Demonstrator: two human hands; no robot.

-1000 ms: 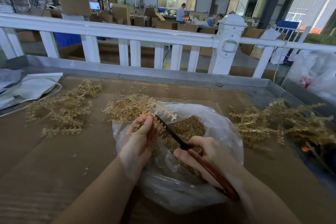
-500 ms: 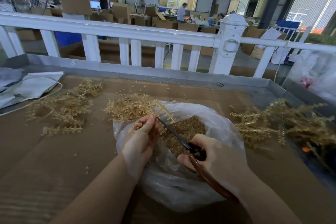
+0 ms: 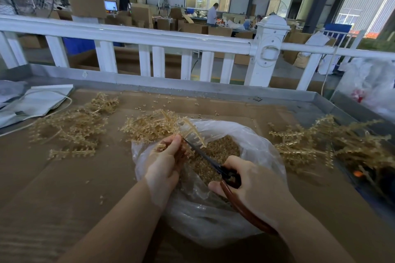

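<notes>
A tan plastic sprue (image 3: 193, 132) is pinched between the thumb and fingers of the left hand (image 3: 164, 160), with its comb of short stubs sticking out just beyond the fingertips, over the open mouth of the bag (image 3: 265, 151). The scissors (image 3: 205, 157) are gripped in the right hand (image 3: 254, 186), whose fingers are curled round the red-brown handles. The dark blades run from that hand up to the left thumb, and how far they are parted cannot be told. The step in hand is judged to be the snipping of small parts off the sprue, so that they drop onto the pieces (image 3: 215, 151) piled in the bag between the two hands. For a clean cut the blades are best laid flush against the stem, with the sprue held firm near the cut and the left fingertips held clear of the edge. The sprue should be held above the bag's mouth, since loose bits are scattered on the cardboard (image 3: 64, 188) left of the left hand. A heap (image 3: 147, 126) of sprues is seen just beyond the left hand, and a second heap (image 3: 320, 145) well to the right of the right hand.
</notes>
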